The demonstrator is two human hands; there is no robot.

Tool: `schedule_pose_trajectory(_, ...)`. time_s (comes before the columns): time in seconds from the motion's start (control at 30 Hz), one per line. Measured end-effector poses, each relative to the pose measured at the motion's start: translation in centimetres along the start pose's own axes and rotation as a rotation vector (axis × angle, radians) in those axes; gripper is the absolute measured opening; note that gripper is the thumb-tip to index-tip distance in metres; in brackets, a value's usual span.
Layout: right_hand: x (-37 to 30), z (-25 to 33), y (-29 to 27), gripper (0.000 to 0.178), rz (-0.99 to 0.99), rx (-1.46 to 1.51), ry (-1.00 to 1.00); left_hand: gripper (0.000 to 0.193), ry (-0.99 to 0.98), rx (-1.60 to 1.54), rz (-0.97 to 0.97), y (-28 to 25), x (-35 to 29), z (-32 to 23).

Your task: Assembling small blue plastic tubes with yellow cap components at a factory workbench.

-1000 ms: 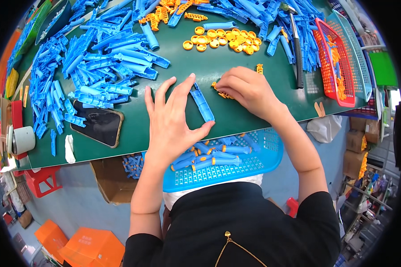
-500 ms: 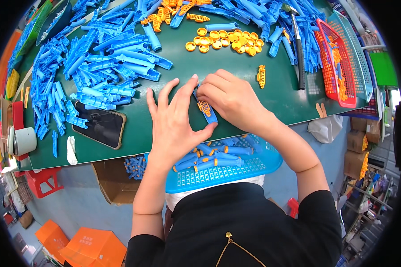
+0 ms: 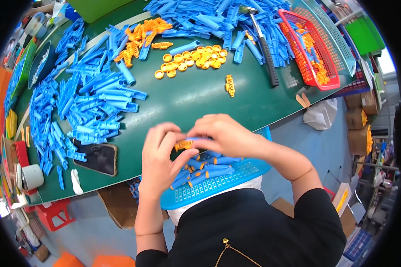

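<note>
Both hands meet on the work at the near edge of the table (image 3: 169, 104), roughly mid-scene. My left hand (image 3: 159, 158) has the left end – fingers on the far side, thumb on the near side, curled in. My right hand (image 3: 225, 133) pinches the right end, fingers bent down over it. Blur at the fingertips, so I can't read exact contact.

Work is a blue shell (image 3: 197, 138) with an orange insert (image 3: 184, 145) against it. Insert faces up between the hands; only a strip of the shell shows. I can't tell if the insert is fully seated. Both sit just off the table's near edge, by the far side of the blue basket (image 3: 251, 167), which holds blue tubes (image 3: 216, 171) with orange bands.

On the table: a spare insert (image 3: 230, 86) alone, right and far of the hands; orange caps (image 3: 196, 58) in a loose patch farther off; an orange heap (image 3: 145, 33) far left of those. Blue pile (image 3: 100, 100) on the left, another blue pile (image 3: 218, 18) at the far side. Hammer (image 3: 266, 58) far right, handle toward me – red basket (image 3: 327, 86) to its right. Phone (image 3: 101, 159) near left, partly under blue pieces, white scrap (image 3: 76, 182) just beside it.
</note>
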State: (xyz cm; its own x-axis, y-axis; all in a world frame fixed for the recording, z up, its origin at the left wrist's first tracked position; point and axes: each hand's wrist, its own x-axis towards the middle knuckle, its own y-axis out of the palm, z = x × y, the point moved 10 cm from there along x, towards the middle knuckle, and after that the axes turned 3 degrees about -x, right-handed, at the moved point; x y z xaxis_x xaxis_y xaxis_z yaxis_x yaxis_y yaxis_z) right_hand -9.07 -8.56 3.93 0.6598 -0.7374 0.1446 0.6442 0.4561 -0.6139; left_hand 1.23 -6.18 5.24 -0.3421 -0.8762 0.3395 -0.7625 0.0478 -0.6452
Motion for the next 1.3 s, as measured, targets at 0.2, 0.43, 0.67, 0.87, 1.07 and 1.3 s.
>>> schedule_pose_trajectory(0.2,-0.9,0.9,-3.3,0.015,0.139,0.127,-0.012,0.026,-0.52,-0.811,0.478,5.0,-1.5,1.1)
schedule_pose_trajectory(0.43,0.0,-6.7,-14.8,0.015,-0.412,-1.014,-0.074,0.033,-0.572,-1.459,0.497,7.9,-0.1,0.0)
schedule_pose_trajectory(0.67,-0.4,-3.9,-13.6,0.024,-0.423,-0.219,-0.042,0.037,-0.451,-1.888,0.099,6.9,1.9,1.8)
schedule_pose_trajectory(0.87,-2.8,-2.1,-4.6,0.032,-0.353,-0.324,0.081,0.034,-0.506,-1.76,-0.198,6.1,1.5,4.0)
schedule_pose_trajectory(1.07,-3.2,-3.1,-4.8,0.035,-0.445,-0.491,0.167,0.034,-0.465,-1.399,-0.313,3.9,0.5,5.1)
schedule_pose_trajectory(1.3,-4.6,-2.3,-4.7,0.037,-0.383,-0.453,0.158,0.033,-0.475,-1.426,-0.336,4.2,-0.1,5.0)
